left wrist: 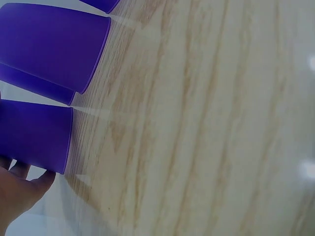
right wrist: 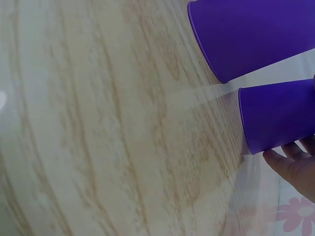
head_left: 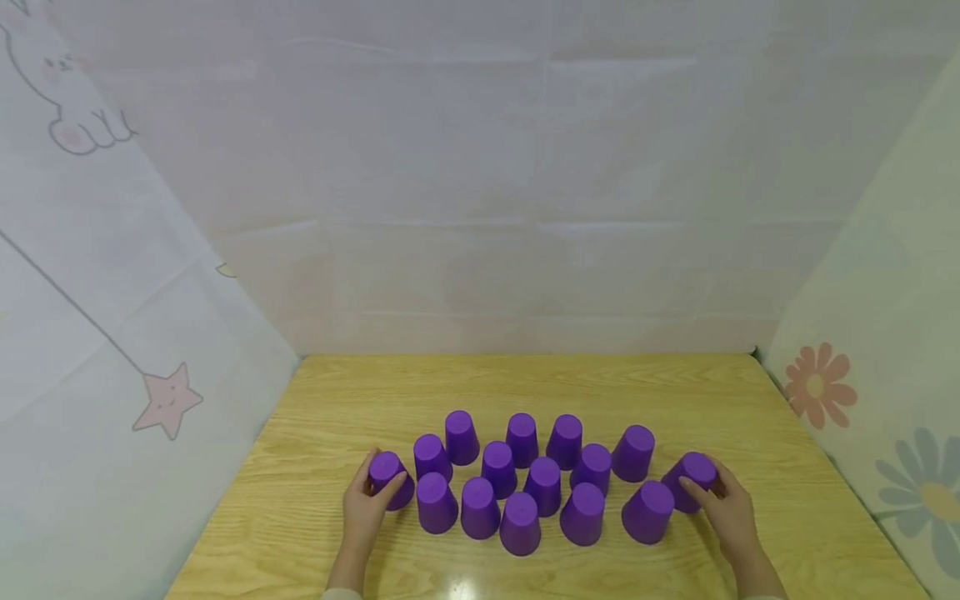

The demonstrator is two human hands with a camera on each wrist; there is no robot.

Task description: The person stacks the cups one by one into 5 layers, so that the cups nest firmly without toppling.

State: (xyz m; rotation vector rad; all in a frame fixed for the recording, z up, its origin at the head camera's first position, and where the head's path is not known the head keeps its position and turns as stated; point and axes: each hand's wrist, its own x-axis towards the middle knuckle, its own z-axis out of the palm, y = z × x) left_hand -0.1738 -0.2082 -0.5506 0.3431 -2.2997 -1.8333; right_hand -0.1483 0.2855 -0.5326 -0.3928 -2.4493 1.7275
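- Our left hand [head_left: 363, 505] and right hand [head_left: 732, 505] are pinching the leftmost cup [head_left: 388, 477] and rightmost cup [head_left: 693, 475].
- We're risking toppling neighbouring purple cups [head_left: 648, 513] with any inward nudge.

Fingers of the left hand [head_left: 365, 504] and the right hand [head_left: 727, 508] slip partly out of sight behind the left cup [left wrist: 37, 135] and the right cup [right wrist: 280, 115], both cropped in the wrist views, their insides hidden. The forearms [head_left: 350, 567] and the table's [head_left: 525, 379] near side run off the head view's bottom edge, while a rabbit drawing [head_left: 77, 104] is clipped at upper left.
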